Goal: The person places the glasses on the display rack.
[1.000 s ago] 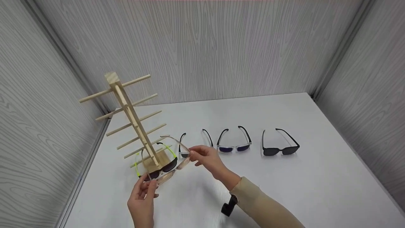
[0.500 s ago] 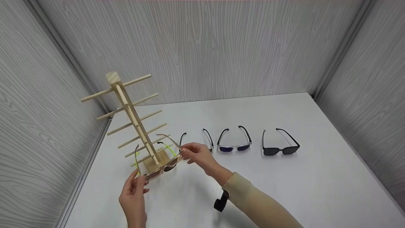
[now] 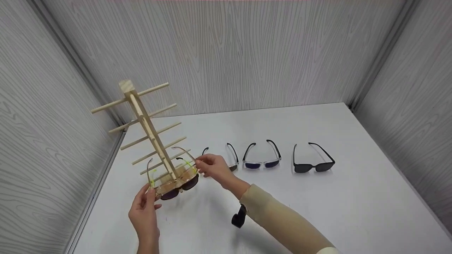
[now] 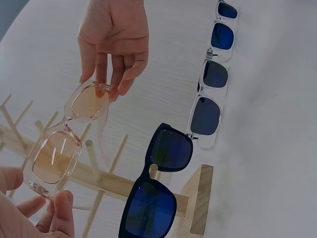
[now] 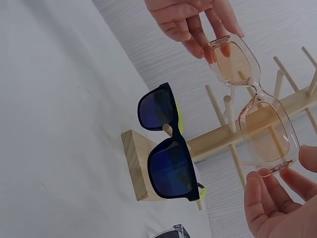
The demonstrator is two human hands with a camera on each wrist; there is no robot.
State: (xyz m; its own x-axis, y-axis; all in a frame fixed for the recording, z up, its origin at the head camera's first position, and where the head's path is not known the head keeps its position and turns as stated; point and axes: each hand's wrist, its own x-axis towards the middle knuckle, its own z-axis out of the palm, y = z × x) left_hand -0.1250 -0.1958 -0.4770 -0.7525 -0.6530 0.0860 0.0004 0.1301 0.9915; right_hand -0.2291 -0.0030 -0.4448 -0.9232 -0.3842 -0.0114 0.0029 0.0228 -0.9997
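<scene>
Clear-framed glasses with peach-tinted lenses [image 5: 267, 131] are held level between both hands, temples unfolded toward the wooden display stand [image 3: 149, 130]. My left hand [image 3: 144, 210] pinches one end of the frame, and my right hand [image 3: 216, 169] pinches the opposite end by the hinge. Black sunglasses with neon-yellow temples [image 4: 148, 208] hang on the stand's low peg, just below the peach pair. In the head view, the peach lenses overlap the stand's lower post and partly cover those sunglasses. Whether the peach glasses touch a peg, I cannot tell.
Rightward along the white table [image 3: 282, 211] lie dark-lensed glasses [image 3: 233, 167] partly behind my right hand, clear-framed glasses with blue lenses [image 3: 272, 164], and black sunglasses [image 3: 323, 167]. Bare pegs stick out from both sides of the stand above. Grey wood-grain walls [image 3: 226, 56] enclose the table.
Both hands have moved left and slightly up with the peach glasses, from in front of the hanging sunglasses to above them, nearer the stand's post. The stand and other glasses stay put.
</scene>
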